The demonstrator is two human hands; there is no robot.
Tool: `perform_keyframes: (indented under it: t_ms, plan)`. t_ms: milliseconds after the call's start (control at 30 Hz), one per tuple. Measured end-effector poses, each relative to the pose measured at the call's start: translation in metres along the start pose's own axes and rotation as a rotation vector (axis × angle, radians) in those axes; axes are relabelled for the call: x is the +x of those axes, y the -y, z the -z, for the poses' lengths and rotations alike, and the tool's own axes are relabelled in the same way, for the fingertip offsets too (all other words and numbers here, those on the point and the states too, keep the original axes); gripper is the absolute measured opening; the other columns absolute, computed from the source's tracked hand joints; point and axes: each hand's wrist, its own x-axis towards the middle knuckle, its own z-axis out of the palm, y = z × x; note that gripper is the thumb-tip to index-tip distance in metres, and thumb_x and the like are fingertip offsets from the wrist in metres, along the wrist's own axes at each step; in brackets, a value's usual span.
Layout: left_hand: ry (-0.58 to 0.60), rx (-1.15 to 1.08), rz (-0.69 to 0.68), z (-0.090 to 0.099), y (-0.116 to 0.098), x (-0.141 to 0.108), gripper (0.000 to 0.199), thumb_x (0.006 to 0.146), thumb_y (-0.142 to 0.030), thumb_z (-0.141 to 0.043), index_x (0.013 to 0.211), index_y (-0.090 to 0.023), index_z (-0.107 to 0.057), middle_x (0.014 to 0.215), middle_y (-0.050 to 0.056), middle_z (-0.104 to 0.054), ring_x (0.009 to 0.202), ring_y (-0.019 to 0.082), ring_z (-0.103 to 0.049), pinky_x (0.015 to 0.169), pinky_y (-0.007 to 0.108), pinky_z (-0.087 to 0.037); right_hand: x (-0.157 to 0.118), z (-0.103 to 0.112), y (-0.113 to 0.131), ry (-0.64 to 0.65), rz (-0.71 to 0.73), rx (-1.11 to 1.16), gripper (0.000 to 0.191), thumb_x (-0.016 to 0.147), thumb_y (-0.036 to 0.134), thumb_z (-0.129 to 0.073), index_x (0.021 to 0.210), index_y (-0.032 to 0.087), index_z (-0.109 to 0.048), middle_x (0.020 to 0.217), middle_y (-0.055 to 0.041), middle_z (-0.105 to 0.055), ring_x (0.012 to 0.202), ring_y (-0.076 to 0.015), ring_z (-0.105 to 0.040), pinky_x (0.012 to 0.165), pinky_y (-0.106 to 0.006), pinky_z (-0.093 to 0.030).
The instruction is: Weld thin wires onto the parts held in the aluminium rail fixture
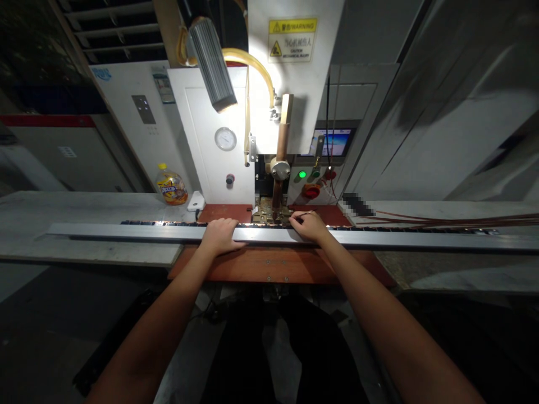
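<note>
A long silver metal bar [135, 231] lies crosswise in front of me, with a row of small dark pieces [387, 229] along its far side. My left hand [219, 235] grips the bar left of the machine's working point, fingers over the top and thumb along the near face. At the right, my right hand [310, 226] is closed in a pinch on a thin dark rod, its wrist over the bar. Between the hands, a copper-coloured electrode [277, 196] points down at a small brass-coloured fixture [266, 210]; whether they touch is too small to tell.
The white machine [210, 106] carries a gauge, lit green button and screen. A lamp [213, 64] hangs above. A yellow-capped bottle [172, 185] and white box [196, 202] stand left; brown rods [455, 221] lie right. A reddish-brown board [252, 265] forms the near edge.
</note>
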Motion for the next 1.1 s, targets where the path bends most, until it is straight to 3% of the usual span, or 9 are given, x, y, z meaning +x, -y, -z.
perform_keyframes:
  t_ms: [1100]
  plan:
    - [-0.002,-0.013,0.018,0.000,-0.015,0.005,0.054,0.073,-0.063,-0.068,0.105,-0.021,-0.062,0.104,0.011,-0.070,0.096,0.030,-0.063,0.081,0.040,-0.043,-0.005,0.005,-0.015,-0.006,-0.015,0.022,0.027,0.089,0.033,-0.053,0.084,0.025,-0.077,0.094,-0.0042,-0.080,0.093,-0.0243,-0.073,0.086,-0.031,-0.051]
